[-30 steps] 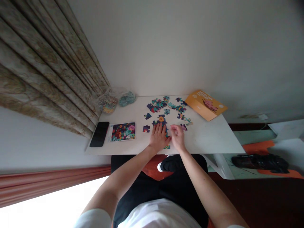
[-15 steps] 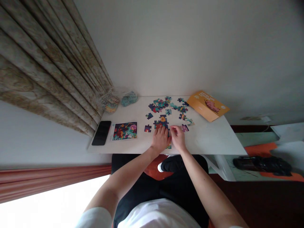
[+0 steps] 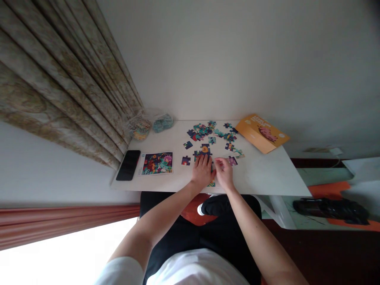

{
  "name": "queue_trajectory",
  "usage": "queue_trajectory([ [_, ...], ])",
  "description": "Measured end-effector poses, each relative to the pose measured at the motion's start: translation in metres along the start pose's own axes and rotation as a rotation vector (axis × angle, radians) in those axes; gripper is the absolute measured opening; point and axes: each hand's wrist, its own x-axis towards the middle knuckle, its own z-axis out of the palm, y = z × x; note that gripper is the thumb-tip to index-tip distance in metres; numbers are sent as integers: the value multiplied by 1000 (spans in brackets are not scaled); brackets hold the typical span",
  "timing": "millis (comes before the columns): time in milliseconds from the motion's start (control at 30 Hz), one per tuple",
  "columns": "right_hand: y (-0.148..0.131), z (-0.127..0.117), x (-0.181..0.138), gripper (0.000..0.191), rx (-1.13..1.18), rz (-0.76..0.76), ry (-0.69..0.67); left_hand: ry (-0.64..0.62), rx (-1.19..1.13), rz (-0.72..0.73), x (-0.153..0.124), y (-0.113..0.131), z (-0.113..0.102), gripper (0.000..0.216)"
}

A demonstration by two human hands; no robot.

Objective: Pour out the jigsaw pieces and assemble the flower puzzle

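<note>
My left hand [image 3: 202,172] lies flat over a joined block of jigsaw puzzle pieces [image 3: 205,149], fingers stretched out and hiding much of it. Close against its thumb is my right hand [image 3: 225,173], fingers curled together at the block's right edge; whatever they pinch, if anything, is hidden. A patterned puzzle piece [image 3: 211,184] shows below the left hand. Just beyond the right fingers lies a purple puzzle piece [image 3: 232,160]. To the left of the block is a loose dark piece with a red shape [image 3: 186,160].
Loose puzzle pieces [image 3: 202,130] are heaped toward the wall. On the white table [image 3: 264,178] are a picture card [image 3: 157,163], a black phone [image 3: 128,165], plastic bags with pieces [image 3: 163,123] and an orange box [image 3: 263,133]. A curtain [image 3: 68,59] hangs at left.
The view has shifted slightly. Both hands keep nearly the same place and pose at the joined pieces; no piece has visibly moved.
</note>
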Motion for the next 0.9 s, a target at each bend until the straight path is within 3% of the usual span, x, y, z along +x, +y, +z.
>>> queue_trajectory([
  [233,1,1,1,24,35,41,14,143,-89,55,-9,-7,-3,46],
  [333,0,1,1,24,45,48,15,211,-126,100,-22,-24,-6,43],
  [500,-4,3,-1,22,20,47,-17,201,-137,187,-42,-58,-9,38],
  [633,-4,4,-1,21,-48,8,-112,161,-97,140,-47,-68,-9,40],
  [767,-5,4,-2,21,-209,-127,-170,127,-86,44,-45,-63,-12,38],
  [900,-9,6,-6,36,-388,-276,-281,134,-109,-38,-46,-62,-16,35],
])
